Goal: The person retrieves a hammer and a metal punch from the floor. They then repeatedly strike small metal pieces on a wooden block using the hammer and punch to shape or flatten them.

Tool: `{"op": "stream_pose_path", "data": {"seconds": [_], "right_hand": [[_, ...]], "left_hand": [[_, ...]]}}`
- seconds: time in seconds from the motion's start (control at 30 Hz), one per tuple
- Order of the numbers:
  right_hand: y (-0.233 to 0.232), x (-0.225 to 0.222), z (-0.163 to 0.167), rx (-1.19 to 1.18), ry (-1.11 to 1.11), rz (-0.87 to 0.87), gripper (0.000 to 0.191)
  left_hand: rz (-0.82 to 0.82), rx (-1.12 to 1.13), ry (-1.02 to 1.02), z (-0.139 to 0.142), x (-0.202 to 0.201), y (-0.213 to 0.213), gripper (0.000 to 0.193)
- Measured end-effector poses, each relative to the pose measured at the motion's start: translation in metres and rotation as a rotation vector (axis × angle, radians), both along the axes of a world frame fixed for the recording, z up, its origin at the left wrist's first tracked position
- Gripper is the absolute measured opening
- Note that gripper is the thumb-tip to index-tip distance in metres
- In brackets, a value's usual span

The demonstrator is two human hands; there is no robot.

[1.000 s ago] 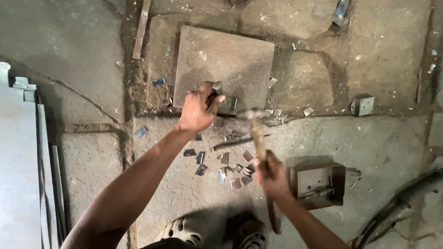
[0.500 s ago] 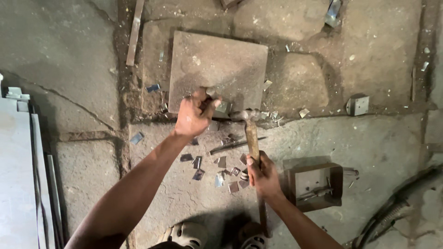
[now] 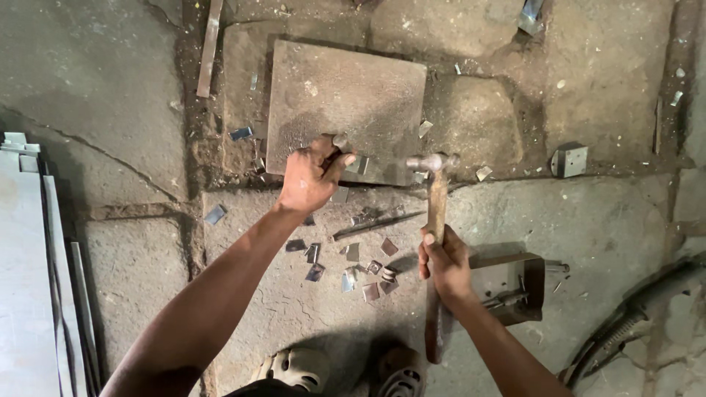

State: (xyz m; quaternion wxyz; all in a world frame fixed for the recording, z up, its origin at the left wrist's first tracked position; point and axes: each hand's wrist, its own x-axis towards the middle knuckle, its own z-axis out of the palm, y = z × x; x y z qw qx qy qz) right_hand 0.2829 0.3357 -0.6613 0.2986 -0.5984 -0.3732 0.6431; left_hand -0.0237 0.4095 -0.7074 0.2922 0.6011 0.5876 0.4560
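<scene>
1. Hammer (image 3: 435, 192): its wooden handle runs up and down the head view, with the metal head at the top, just off the lower right corner of the flat metal plate (image 3: 346, 110). I cannot tell whether the head touches the floor.
2. Right hand (image 3: 444, 262) is wrapped tight around the handle, fingers closed on it, with the rest of the handle sticking out below the wrist toward the person.
3. Left hand (image 3: 312, 176) rests at the lower edge of the metal plate, fingers curled and thumb out, pinching a small metal piece (image 3: 340, 140) against the plate. The piece is mostly hidden by the fingers, so its shape is unclear.
4. The plate lies flat on the cracked stone floor (image 3: 588, 220), square and grey, straight ahead of the person.
5. Small cut metal scraps (image 3: 368, 276) lie scattered on the floor between the two hands and just below them; a thin metal rod (image 3: 375, 224) lies slanted among them.
6. An open brown metal box (image 3: 511, 287) sits just beside the right hand, on its right.
7. A small bent metal bracket (image 3: 570, 162) lies well apart to the right, and a long narrow metal strip (image 3: 209, 48) lies at the upper left of the plate.
8. Grey metal sheets (image 3: 29, 279) are stacked along the left edge.
9. The person's sandals (image 3: 346, 371) show at the bottom.
</scene>
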Motion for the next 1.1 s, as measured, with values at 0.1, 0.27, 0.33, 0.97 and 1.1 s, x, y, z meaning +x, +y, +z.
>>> {"op": "stream_pose_path", "data": {"seconds": [0.1,0.27,0.33,0.97,1.1], "right_hand": [[0.005,0.0,0.005,-0.007,0.011,0.0,0.023],[0.01,-0.002,0.011,0.034,0.038,0.034,0.022],[0.012,-0.002,0.013,0.052,0.027,0.051,0.022],[0.039,-0.01,0.112,0.881,-0.471,0.425,0.011],[0.038,-0.024,0.11,0.419,-0.894,0.767,0.028]], "left_hand": [[-0.015,-0.084,0.03,0.001,-0.001,0.0,0.019],[-0.017,-0.196,0.095,-0.003,-0.001,0.002,0.026],[-0.011,-0.172,0.101,-0.006,0.0,0.003,0.027],[-0.172,0.172,0.247,0.019,0.002,0.005,0.018],[-0.174,0.232,0.217,0.033,0.001,0.005,0.017]]}}
